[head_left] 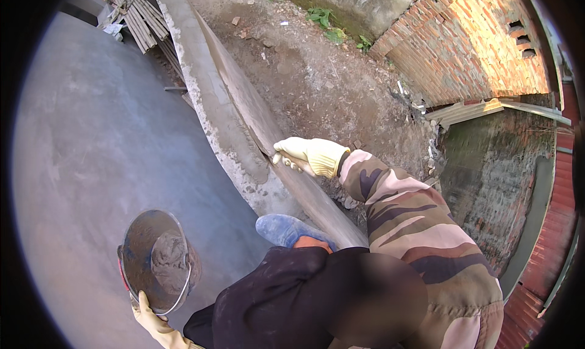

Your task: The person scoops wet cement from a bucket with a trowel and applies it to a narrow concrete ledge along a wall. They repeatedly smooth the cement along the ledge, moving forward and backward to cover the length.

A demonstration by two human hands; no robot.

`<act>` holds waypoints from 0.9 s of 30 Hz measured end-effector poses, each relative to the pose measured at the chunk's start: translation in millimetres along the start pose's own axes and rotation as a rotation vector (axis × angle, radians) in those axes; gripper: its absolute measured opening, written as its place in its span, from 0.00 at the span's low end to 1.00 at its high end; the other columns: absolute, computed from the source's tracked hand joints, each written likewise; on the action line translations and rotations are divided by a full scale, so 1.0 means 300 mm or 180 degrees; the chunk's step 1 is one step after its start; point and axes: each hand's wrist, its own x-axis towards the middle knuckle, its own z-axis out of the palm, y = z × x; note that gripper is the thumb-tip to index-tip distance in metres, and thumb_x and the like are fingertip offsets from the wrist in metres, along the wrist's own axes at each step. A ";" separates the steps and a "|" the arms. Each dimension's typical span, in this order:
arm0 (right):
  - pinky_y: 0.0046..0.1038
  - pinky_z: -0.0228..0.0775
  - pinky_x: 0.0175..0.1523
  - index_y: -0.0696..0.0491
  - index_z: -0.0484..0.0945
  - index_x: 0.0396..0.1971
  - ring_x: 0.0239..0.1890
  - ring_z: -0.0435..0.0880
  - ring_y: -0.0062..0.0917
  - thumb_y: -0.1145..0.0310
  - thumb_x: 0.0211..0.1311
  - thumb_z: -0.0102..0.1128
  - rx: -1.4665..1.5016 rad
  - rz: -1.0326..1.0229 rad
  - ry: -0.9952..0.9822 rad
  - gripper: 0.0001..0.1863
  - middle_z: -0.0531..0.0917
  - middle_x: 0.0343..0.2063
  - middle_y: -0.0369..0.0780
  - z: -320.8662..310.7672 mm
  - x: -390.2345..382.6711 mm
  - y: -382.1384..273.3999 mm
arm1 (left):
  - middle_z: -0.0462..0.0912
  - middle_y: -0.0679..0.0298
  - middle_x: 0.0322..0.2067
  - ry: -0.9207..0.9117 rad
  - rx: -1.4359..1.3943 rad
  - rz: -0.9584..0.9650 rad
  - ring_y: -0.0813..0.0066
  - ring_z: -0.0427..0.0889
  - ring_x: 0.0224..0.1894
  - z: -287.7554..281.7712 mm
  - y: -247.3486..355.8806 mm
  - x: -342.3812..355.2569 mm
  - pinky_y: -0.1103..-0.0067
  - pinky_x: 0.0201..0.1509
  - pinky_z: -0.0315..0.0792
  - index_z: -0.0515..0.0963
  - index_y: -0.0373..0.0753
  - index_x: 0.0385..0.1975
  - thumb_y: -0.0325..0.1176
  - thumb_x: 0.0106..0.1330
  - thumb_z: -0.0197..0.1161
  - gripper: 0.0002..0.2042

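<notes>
As L hand (153, 324) clamps mortar bucket (139, 260) w/ thumb over rim, R hand (309, 155) curls at concrete wall (222, 114); can't tell grip contents.

- Outdoor building site, in daylight
- Grey mortar (245, 155) spread along the top of a concrete wall (267, 200)
- Bucket (139, 259) holding a grey, mortar-like mix (171, 260)
- Long poles (141, 19) piled beside a smooth grey floor (116, 136)
- Bare earth (329, 99) littered with rubble (236, 21) below
- Unplastered brick wall (454, 47) standing past it, partly sunlit
</notes>
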 end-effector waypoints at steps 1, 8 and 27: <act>0.30 0.59 0.24 0.48 0.83 0.33 0.16 0.65 0.19 0.47 0.85 0.45 -0.0033 0.0353 -0.0053 0.26 0.71 0.18 0.29 -0.005 -0.021 0.096 | 0.88 0.69 0.34 -0.0040 -0.0064 -0.0029 0.85 0.66 0.10 0.000 0.000 -0.002 0.83 0.10 0.50 0.84 0.41 0.57 0.34 0.79 0.66 0.12; 0.30 0.56 0.22 0.50 0.82 0.35 0.14 0.63 0.21 0.46 0.86 0.45 0.0154 0.0862 -0.0068 0.26 0.69 0.16 0.29 -0.065 -0.092 0.356 | 0.89 0.68 0.33 -0.0101 -0.0012 0.0014 0.85 0.65 0.10 0.002 0.009 -0.002 0.82 0.10 0.50 0.84 0.40 0.57 0.34 0.79 0.65 0.12; 0.33 0.64 0.24 0.50 0.83 0.31 0.18 0.72 0.26 0.53 0.83 0.54 -0.0007 -0.0237 0.0091 0.21 0.77 0.19 0.34 -0.037 0.069 -0.021 | 0.88 0.69 0.31 0.0000 -0.0093 -0.0078 0.86 0.67 0.11 -0.009 0.006 -0.071 0.83 0.10 0.49 0.85 0.41 0.55 0.35 0.78 0.66 0.11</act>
